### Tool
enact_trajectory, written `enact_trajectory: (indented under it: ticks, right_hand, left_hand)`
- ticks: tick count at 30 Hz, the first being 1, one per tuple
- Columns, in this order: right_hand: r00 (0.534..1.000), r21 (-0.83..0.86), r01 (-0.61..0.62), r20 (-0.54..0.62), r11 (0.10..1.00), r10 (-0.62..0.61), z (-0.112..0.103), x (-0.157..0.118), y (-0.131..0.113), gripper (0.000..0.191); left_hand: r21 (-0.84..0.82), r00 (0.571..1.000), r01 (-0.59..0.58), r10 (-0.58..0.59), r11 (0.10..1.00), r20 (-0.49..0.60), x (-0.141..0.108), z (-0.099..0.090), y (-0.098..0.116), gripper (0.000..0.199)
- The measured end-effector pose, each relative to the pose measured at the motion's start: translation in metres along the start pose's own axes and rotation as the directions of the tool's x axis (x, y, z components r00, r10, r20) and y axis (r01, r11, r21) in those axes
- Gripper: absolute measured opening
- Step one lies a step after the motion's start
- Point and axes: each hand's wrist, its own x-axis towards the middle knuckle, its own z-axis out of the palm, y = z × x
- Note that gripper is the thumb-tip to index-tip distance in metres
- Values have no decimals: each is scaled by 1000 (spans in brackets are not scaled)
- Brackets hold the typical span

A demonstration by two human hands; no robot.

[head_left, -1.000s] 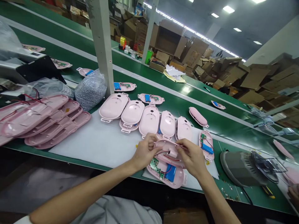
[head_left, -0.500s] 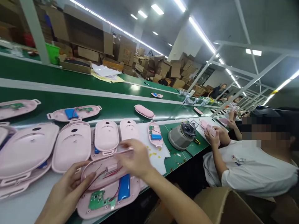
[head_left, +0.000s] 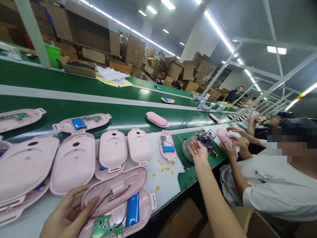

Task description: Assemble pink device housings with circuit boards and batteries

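Note:
My left hand [head_left: 68, 215] is at the bottom left, thumb and fingers gripping the left end of a pink cover shell [head_left: 116, 186]. The cover leans tilted over a pink base shell [head_left: 146, 205]. That base holds a green circuit board [head_left: 101, 226] and a blue battery [head_left: 133, 210], and red wires run between the two halves. My right hand [head_left: 198, 152] is stretched out to the right, palm open and empty. It hovers right beside a grey round device [head_left: 188, 145] on the green bench.
Several pink shells [head_left: 112, 148] lie in a row on a white foam sheet [head_left: 158, 185] with small yellow bits. The green conveyor [head_left: 123, 115] carries more pink parts. A co-worker's hands [head_left: 231, 145] work at the right. Cardboard boxes [head_left: 183, 221] stand below the bench and at the back.
The view swung right. My right hand let go of the cover shell and reached out to the grey device. My left hand stayed on the shell.

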Motion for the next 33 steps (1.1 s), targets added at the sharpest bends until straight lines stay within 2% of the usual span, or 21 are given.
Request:
enact_trajectory:
  ticks: [1,2,3,4,5,6,7,8,9,10,11,13,14,16,22,28,33]
  right_hand:
    - [999,-22,20,33,1000,-19,-1,-15,5,6]
    - [991,-62,73,115,995,-65,-2,-35,12,4]
    - [959,-118,162,253,980,-128,-1,-57,20,6]
    - [877,-172,288,442,942,-187,0,-82,29,10]
    - [729,-204,439,651,875,-214,3,-107,38,14]
    - [521,-196,596,833,779,-189,6,-131,47,17]
    - [295,-146,737,948,660,-120,10,-153,56,20]
    - [101,-71,844,994,531,-28,14,-172,64,22]
    - [-49,20,920,997,392,62,19,-187,72,23]
    - [-149,111,962,979,249,140,24,-197,79,23]
    - [-206,187,976,959,113,195,29,-203,86,23]
    - [-253,285,954,933,-97,256,37,-208,95,20]
    - [-262,314,935,926,-165,272,40,-208,97,18]
    - [-273,351,903,914,-247,299,45,-207,98,16]
    - [-279,424,842,871,-333,405,53,-216,96,15]
    - [-221,372,840,900,-396,377,56,-226,103,16]
    - [-218,341,830,927,-442,306,52,-230,110,15]
  left_hand:
    - [-28,1000,10,-9,1000,29,-4,0,5,55]
    - [-64,998,13,-9,998,64,-9,1,9,55]
    - [-107,995,14,-3,994,98,-12,2,13,56]
    - [-148,993,15,2,989,120,-15,3,16,57]
    - [-192,992,21,4,981,127,-16,4,18,58]
    - [-241,990,39,-4,970,144,-16,5,18,58]
    - [-293,986,59,-11,954,164,-15,5,17,59]
    - [-346,983,79,-15,935,183,-15,5,15,60]
    - [-396,980,90,-10,914,200,-15,6,13,59]
    - [-439,978,87,7,894,208,-15,6,11,58]
    - [-475,977,72,32,877,209,-16,7,8,56]
    - [-527,976,30,87,850,197,-18,9,5,49]
    - [-548,975,9,115,836,192,-20,11,4,46]
    - [-582,970,-19,155,813,185,-21,13,3,41]
    - [-614,980,-102,186,783,74,-25,16,-3,39]
    - [-617,979,-112,192,779,64,-25,14,-6,43]
    - [-596,984,-106,169,796,50,-25,12,-5,43]
